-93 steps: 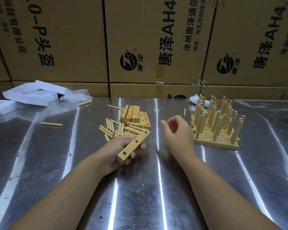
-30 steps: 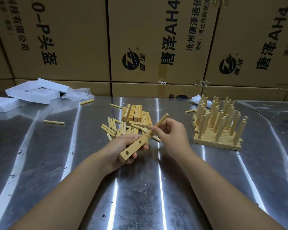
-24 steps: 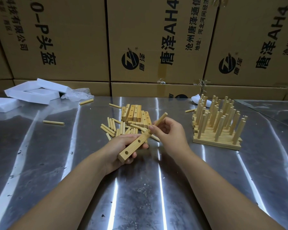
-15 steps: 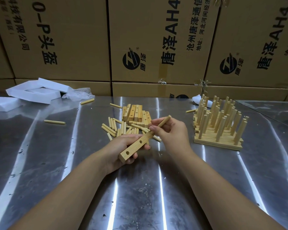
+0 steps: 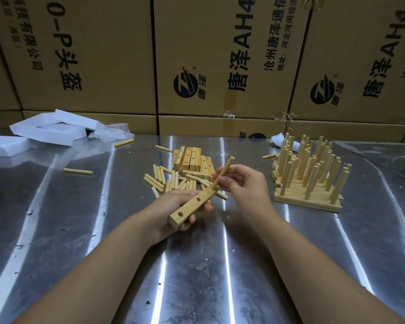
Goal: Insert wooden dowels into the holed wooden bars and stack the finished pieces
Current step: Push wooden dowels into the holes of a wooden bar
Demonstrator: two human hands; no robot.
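Left hand [image 5: 171, 206] grips holed bar [image 5: 192, 204] above table [image 5: 220, 265] | right hand [image 5: 242, 183] pinches dowel [image 5: 223, 173] — tip at bar's far-end hole | finished stack [image 5: 306, 199] to the right | cardboard boxes [image 5: 220, 54] behind — shut

The table [image 5: 56, 230] is bare sheet metal, reflective and scratched, with bright streaks of light running from its near edge to its far edge. Brown cardboard boxes [image 5: 91, 54] stand in two rows as a wall along the far edge. The upper row carries black Chinese print, a round logo and "AH4". A knotted strap [image 5: 287, 118] sits at a seam between boxes, right of centre. White foam [image 5: 47, 129] is piled at the far left corner, and a separate slab [image 5: 2, 146] lies at the left edge. Clear crumpled film [image 5: 110, 133] touches the right side of the pile. A white scrap [image 5: 277, 140] lies at the far edge, right of centre; its material cannot be told.
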